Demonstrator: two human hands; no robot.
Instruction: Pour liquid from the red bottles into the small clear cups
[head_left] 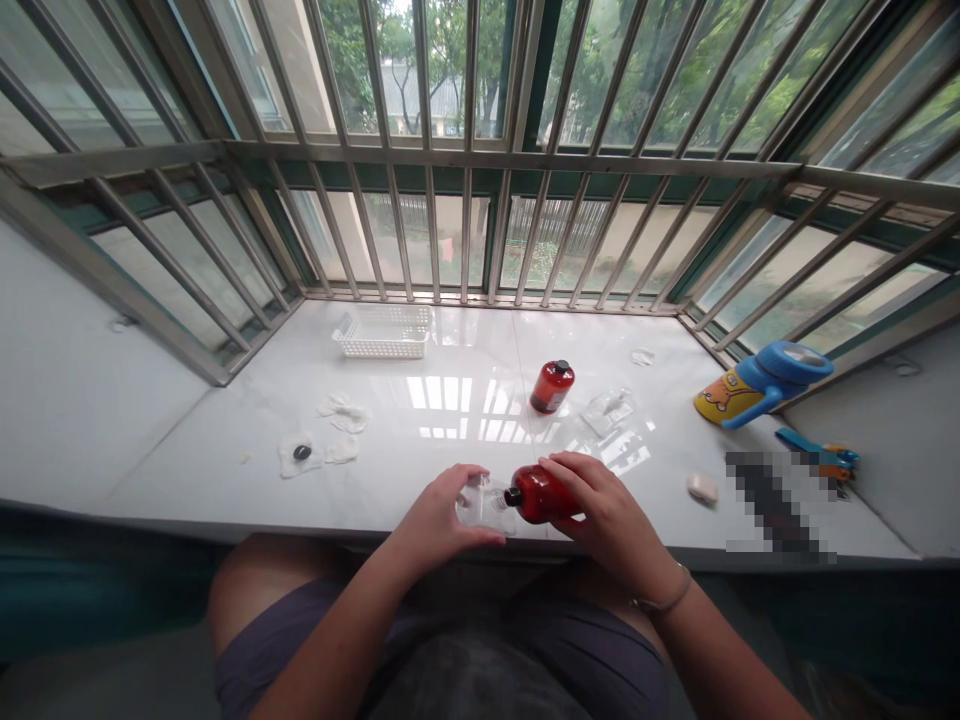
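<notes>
My left hand (442, 512) is closed around a clear bottle (482, 503) at the front edge of the white ledge. In my right hand (600, 500) lies a red bottle (536, 494), tipped onto its side with its dark neck pointing left. That neck meets or nearly meets the clear bottle's mouth; whether they touch I cannot tell. Farther back a second red bottle (553, 388) with a black top stands upright. A small black cap (302, 453) rests on a whitish piece at the left.
A white perforated basket (384, 333) sits by the barred window. Crumpled white tissue (345, 412) lies at left, clear plastic packaging (609, 411) right of centre. Farther right are a blue and yellow flask (761, 385), a pale lump (703, 488), a blue strap (799, 442) and a blurred-out dark object (780, 505).
</notes>
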